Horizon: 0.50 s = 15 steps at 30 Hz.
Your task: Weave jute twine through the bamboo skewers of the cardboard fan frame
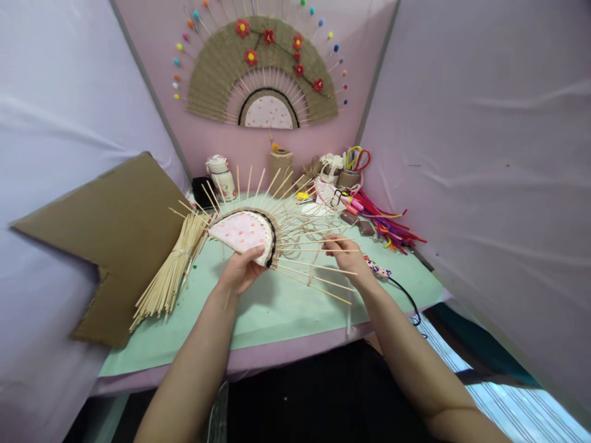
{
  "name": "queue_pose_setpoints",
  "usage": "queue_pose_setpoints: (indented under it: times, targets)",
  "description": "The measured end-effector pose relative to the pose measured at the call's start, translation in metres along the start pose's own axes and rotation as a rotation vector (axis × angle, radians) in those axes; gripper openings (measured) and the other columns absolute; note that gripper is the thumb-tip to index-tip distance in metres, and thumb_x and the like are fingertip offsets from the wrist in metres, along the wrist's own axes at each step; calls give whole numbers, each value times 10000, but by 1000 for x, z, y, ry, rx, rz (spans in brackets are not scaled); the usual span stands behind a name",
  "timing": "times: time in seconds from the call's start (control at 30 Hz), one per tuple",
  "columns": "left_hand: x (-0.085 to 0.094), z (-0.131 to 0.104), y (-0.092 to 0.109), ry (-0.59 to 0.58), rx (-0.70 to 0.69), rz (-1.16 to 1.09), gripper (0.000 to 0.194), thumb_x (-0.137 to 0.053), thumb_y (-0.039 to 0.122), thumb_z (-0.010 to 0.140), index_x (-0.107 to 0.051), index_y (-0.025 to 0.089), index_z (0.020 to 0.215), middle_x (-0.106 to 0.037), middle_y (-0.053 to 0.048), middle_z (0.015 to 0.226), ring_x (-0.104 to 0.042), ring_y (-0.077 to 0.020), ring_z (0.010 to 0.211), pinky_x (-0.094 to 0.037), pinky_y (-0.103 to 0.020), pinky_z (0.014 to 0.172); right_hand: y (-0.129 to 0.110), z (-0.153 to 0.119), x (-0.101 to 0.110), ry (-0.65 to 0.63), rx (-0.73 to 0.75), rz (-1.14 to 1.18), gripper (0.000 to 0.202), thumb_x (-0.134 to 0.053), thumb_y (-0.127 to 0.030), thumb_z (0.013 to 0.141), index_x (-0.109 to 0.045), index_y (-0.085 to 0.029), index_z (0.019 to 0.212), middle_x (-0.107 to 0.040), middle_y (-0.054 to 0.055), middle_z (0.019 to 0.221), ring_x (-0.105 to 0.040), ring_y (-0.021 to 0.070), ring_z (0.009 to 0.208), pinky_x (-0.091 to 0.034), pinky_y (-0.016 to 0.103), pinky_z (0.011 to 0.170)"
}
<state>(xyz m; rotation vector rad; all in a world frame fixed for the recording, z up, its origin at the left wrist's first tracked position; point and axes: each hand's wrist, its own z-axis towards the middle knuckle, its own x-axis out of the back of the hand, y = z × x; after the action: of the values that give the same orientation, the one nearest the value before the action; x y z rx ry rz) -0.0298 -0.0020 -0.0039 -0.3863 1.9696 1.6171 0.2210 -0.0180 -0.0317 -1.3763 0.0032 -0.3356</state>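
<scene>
My left hand (242,269) grips the lower edge of a half-round fan base (242,232), its thumb on top. Pink spotted cloth covers the base, with a black cord and a jute band around its curved rim. Thin wooden sticks (318,266) spread outward from that rim. At the right, my right hand (344,255) is closed in a pinch among the stick ends. A strand of jute twine (310,275) crosses the lower sticks and runs up to its fingertips. More loose twine lies tangled behind the sticks.
A tied bundle of sticks (173,264) and cut cardboard (133,227) lie left. Behind stand a white bottle (222,178) and a twine spool (281,163). Pipe cleaners (388,224) and a corded glue gun (378,269) are right. A finished fan (212,80) hangs on the wall.
</scene>
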Motion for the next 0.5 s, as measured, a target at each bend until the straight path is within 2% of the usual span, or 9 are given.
queue_pose_setpoints:
  times: [0.1, 0.17, 0.2, 0.27, 0.33, 0.4, 0.5]
  targets:
    - [1, 2, -1, 28, -94, 33, 556, -774, 129, 620, -623, 194, 1151, -729, -32, 936, -671, -159, 743, -571, -260, 648, 4, 0, 25, 155, 151, -262, 268, -516, -378, 849, -664, -197, 980, -667, 105, 1026, -595, 238, 969, -437, 388, 898]
    - [2, 4, -1, 64, -153, 60, 558, -797, 151, 602, -630, 191, 1133, -722, -35, 966, -663, -155, 769, -562, -248, 648, 8, -4, 49, 269, 185, -444, 308, -452, -339, 868, -651, -169, 1031, -642, 143, 1075, -579, 255, 1005, -421, 409, 931]
    - [2, 5, -1, 84, -180, 78, 550, -807, 162, 590, -636, 190, 1112, -719, -37, 978, -660, -157, 781, -556, -243, 643, 10, -7, 62, 281, 178, -542, 324, -438, -325, 868, -647, -157, 1050, -635, 153, 1077, -575, 262, 1010, -416, 415, 939]
    - [2, 7, -2, 126, -226, 116, 530, -827, 182, 560, -649, 184, 1059, -713, -40, 992, -654, -164, 802, -544, -238, 631, 15, -15, 86, 177, 125, -748, 341, -476, -330, 847, -648, -153, 1082, -630, 155, 1092, -562, 282, 1046, -394, 427, 967]
    - [2, 8, -3, 163, -260, 150, 523, -840, 197, 534, -657, 180, 1023, -709, -46, 1003, -650, -173, 823, -534, -234, 622, 20, -23, 103, -22, 40, -926, 398, -574, -362, 797, -643, -162, 1135, -620, 150, 1136, -530, 315, 1111, -372, 431, 991]
    - [1, 9, -4, 181, -279, 169, 538, -847, 208, 518, -661, 182, 1022, -707, -54, 1017, -648, -182, 847, -527, -232, 623, 24, -27, 109, -177, -48, -1028, 522, -659, -380, 743, -614, -156, 1213, -602, 159, 1181, -499, 345, 1157, -371, 422, 988]
    - [1, 10, -6, 176, -285, 169, 572, -852, 217, 508, -661, 198, 1047, -703, -64, 1049, -649, -199, 893, -532, -243, 645, 31, -25, 105, -241, -139, -1058, 645, -688, -384, 732, -544, -137, 1310, -595, 180, 1179, -519, 341, 1129, -400, 397, 945]
